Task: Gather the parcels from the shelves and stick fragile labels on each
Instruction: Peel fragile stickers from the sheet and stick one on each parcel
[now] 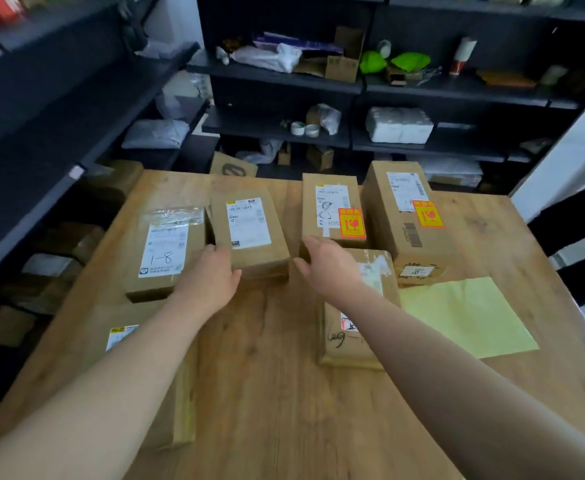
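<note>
Several brown cardboard parcels lie on a wooden table (pixel 266 375). My left hand (pixel 211 275) rests with fairly straight fingers on the near left corner of a middle parcel (pixel 249 233) with a white label. My right hand (pixel 329 265) hovers open just right of that parcel, above a taped parcel (pixel 356 344). Two parcels at the back right carry orange fragile labels: one (pixel 332 209) with label (pixel 352 223), a taller one (pixel 405 216) with label (pixel 428 214). A parcel marked 1-8 (pixel 164 251) lies at the left. Another parcel (pixel 124 337) lies under my left forearm.
A pale yellow sheet (pixel 467 317) lies on the table's right side. Dark shelves (pixel 277 77) with bags, boxes and tape rolls stand behind the table, and another shelf rack (pixel 59 109) runs along the left. More boxes sit on the floor at left.
</note>
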`<state>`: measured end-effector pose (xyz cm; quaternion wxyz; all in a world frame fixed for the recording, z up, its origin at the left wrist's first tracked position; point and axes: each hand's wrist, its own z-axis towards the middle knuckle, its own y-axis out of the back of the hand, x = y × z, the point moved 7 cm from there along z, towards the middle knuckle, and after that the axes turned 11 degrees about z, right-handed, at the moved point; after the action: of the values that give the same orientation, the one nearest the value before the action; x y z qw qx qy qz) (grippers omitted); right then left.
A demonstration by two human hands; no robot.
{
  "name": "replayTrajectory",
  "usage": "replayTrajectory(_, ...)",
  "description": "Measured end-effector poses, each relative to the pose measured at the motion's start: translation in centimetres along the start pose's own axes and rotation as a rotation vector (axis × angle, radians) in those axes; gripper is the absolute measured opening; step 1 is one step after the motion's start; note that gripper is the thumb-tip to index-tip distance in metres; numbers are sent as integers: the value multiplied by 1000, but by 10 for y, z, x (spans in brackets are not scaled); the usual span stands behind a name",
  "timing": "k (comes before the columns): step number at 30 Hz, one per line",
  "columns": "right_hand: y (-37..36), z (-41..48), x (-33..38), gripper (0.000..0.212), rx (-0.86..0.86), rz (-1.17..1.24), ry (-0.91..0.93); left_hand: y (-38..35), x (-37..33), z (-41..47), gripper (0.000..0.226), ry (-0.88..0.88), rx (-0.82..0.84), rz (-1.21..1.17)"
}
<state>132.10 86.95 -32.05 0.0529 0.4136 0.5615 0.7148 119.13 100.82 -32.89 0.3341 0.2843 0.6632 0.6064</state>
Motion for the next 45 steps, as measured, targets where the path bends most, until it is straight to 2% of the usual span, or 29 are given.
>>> replayTrajectory(4, -35, 35, 5, 24, 133, -27, -64, -14, 12, 25, 37, -1, 89, 28)
replayTrajectory(8, -61, 53, 2, 40, 248, 29, -133, -27, 17, 44, 33, 21, 137, 28)
replayTrajectory(12, -66, 56, -2, 48, 227, 162, -160, -31, 18, 49, 34, 72, 118, -101)
replayTrajectory(16, -61, 40, -6, 42, 189, 257, -167, -29, 21, 32, 35, 99, 98, -199)
replayTrajectory(20, -48, 6, 0, 26, 160, 299, -114, -15, 18, -10, 39, 100, 45, -185)
replayTrajectory(26, -26, -76, 19, 36, 171, 241, -39, 6, 6, -102, 59, 138, 11, -179)
replayTrajectory(39, -2, -278, 13, 27, 275, 267, 96, -8, -51, -318, 56, 239, -107, -197)
replayTrajectory(45, 0, -337, -16, 30, 298, 256, 37, -34, -83, -364, 55, 187, -92, -196)
